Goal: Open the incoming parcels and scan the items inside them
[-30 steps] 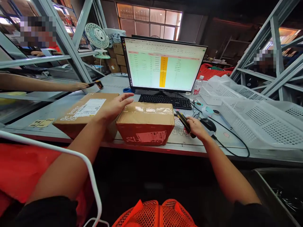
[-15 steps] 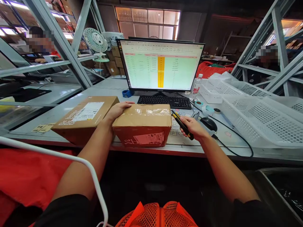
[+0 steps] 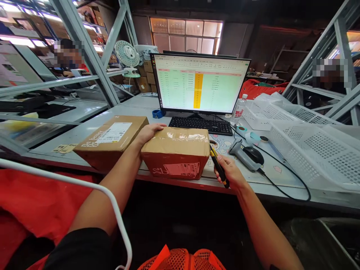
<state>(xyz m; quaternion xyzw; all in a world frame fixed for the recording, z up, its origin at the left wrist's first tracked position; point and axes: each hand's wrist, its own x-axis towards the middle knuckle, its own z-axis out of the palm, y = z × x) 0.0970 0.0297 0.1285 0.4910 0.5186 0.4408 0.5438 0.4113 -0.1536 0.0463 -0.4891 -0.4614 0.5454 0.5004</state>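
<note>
A taped cardboard box (image 3: 176, 148) sits at the table's front edge, clear tape across its top and a label on its front. My left hand (image 3: 150, 134) is wrapped round its far left corner, fingers along the back edge. In my right hand (image 3: 228, 169) is a black and yellow utility knife (image 3: 218, 165), closed in the fingers. The knife's tip end is at the box's right side; whether the blade touches the cardboard I cannot tell. To the left stands a second cardboard box (image 3: 112, 135) with a white label, partly behind my left forearm.
Behind the box are a keyboard (image 3: 201, 125) and monitor (image 3: 202, 86). A barcode scanner (image 3: 244, 155), mouse (image 3: 253, 154) and cable lie right of my right hand. White plastic baskets (image 3: 315, 157) fill the right side. A white bar (image 3: 112, 202) crosses the lower left.
The knife has tilted steeper and its front end has come down beside the box's right side. The view has shifted a little, showing more of the barcode scanner. My left hand stays on the box.
</note>
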